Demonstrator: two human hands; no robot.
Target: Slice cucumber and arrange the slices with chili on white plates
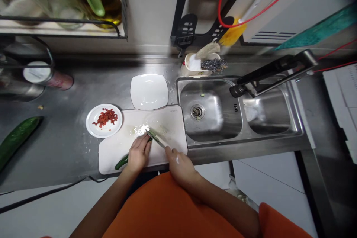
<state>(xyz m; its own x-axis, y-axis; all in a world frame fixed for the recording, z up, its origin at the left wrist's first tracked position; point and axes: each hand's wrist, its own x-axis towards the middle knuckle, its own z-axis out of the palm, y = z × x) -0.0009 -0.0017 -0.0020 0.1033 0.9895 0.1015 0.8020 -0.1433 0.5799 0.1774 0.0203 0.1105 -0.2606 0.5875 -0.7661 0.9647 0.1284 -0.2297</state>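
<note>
On the white cutting board lies a green cucumber, and my left hand is curled over it, pressing it down. My right hand is closed round the handle of a knife. The blade slants up-left to the cucumber's cut end, just past my left fingertips. A small pale heap of cut pieces lies on the board beside the blade tip.
A round plate of chopped red bits and a square white plate stand behind the board. A whole cucumber lies at far left. The double sink with its black tap is right of the board.
</note>
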